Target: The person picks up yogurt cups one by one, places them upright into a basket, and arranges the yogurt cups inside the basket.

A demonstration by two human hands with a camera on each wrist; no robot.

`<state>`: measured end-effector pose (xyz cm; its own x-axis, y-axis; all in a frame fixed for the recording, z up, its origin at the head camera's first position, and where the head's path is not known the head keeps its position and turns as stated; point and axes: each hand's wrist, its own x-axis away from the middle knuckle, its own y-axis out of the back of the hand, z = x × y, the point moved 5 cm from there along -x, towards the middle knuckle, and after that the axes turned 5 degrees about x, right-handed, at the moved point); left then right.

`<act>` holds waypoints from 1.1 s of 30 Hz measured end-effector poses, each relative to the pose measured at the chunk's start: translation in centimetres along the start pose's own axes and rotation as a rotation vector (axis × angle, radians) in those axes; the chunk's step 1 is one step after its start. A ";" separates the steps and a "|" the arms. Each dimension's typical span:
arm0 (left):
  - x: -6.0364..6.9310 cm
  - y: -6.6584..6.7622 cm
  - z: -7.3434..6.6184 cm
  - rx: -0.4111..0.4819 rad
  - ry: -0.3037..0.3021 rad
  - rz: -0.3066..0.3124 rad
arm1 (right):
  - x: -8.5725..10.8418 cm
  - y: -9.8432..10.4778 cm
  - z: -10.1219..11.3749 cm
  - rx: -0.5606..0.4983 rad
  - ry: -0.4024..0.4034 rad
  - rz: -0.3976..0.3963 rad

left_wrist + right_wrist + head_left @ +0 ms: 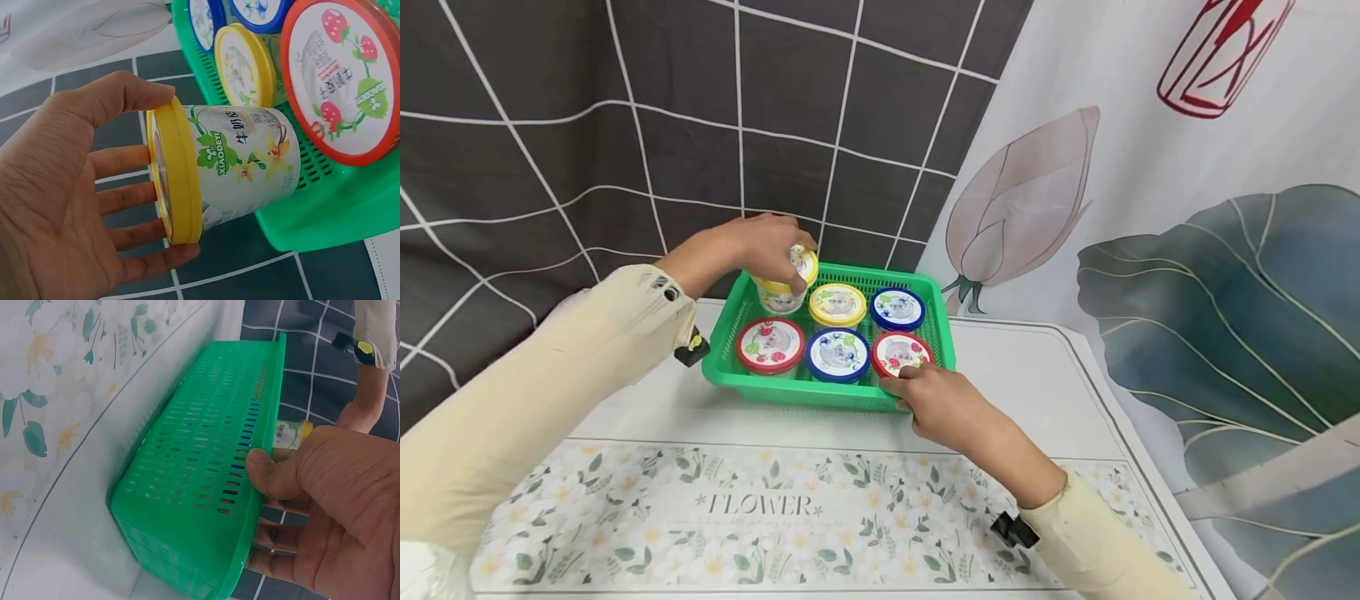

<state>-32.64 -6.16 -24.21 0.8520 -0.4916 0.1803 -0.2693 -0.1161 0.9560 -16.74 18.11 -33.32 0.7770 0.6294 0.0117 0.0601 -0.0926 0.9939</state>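
My left hand (pixel 772 247) pinches a white cup with a yellow lid (pixel 250 162) by the lid's edge, thumb on one side and fingers on the other. The cup is tilted and partly raised at the back left corner of a green plastic basket (pixel 827 392). On the near side, my right hand (pixel 942 402) grips the basket's rim, thumb outside, fingers over the edge. Inside the basket stand another yellow-lidded cup (pixel 838 305), two blue-lidded cups (pixel 897 309) and two red-lidded cups (pixel 771 345). The right hand's fingers partly cover the front right red lid.
A white table (pixel 1015 383) holds the basket, with a flower-printed strip (pixel 760 542) along its front part. Behind hangs a dark gridded cloth (pixel 790 92). To the right is a pale curtain (pixel 1135 158) with leaf and bud prints.
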 end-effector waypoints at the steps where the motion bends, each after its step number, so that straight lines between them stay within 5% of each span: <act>1: -0.1 -0.2 0.0 -0.002 0.003 0.004 | 0.0 0.0 0.0 0.000 -0.001 -0.001; 18: -2.8 -3.6 1.2 0.045 0.009 0.043 | 0.0 -0.5 -0.2 0.001 -0.006 0.006; 33: -2.8 -4.8 2.4 0.101 0.045 0.114 | -0.1 -0.2 0.0 0.000 -0.016 0.007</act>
<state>-34.80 -6.31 -29.86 0.8321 -0.4672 0.2989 -0.4072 -0.1486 0.9012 -16.85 18.12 -33.55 0.7873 0.6164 0.0167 0.0548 -0.0969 0.9938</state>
